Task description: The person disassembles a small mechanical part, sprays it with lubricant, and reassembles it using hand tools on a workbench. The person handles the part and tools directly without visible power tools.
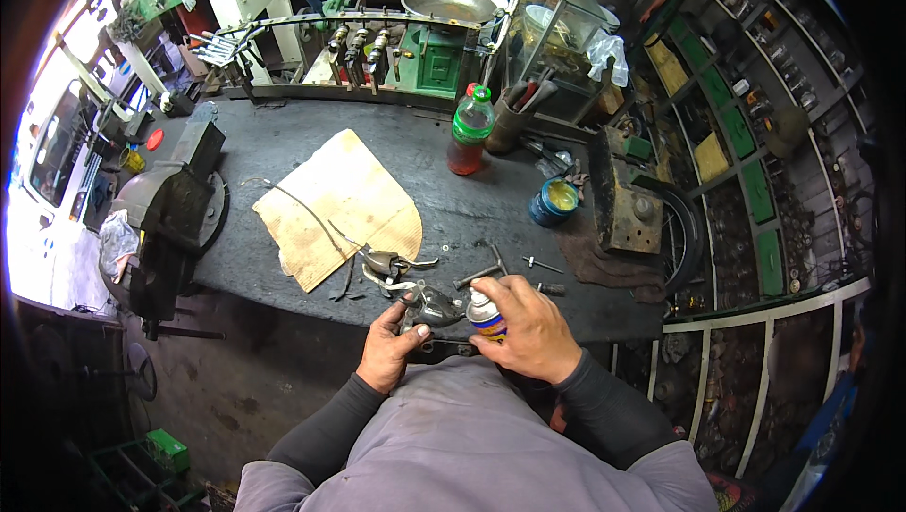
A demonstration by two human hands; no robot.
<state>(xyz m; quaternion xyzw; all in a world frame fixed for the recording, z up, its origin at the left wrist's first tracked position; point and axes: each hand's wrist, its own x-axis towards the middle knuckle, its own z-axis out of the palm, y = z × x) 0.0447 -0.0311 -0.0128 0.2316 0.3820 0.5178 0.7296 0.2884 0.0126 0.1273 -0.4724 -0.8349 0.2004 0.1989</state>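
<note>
My left hand (387, 347) grips a dark, greasy metal part (434, 306) at the bench's near edge. In my right hand (530, 328) is a spray can (487, 316), its white top turned toward that part. The index finger lies over the can's nozzle. Just beyond my left hand, a silver hand lever (387, 265) with a thin cable (293, 199) lies partly on a sheet of cardboard (354, 196). A T-handle wrench (479, 268) and a small T-shaped rod (543, 265) lie past the can.
A large bench vise (170, 215) stands at the left. Behind the cardboard's right side are a bottle of red liquid (470, 134) and a blue tub of yellowish grease (554, 201). A brown rag (604, 265) and heavy metal block (630, 201) occupy the right end. Shelves (755, 191) line the right.
</note>
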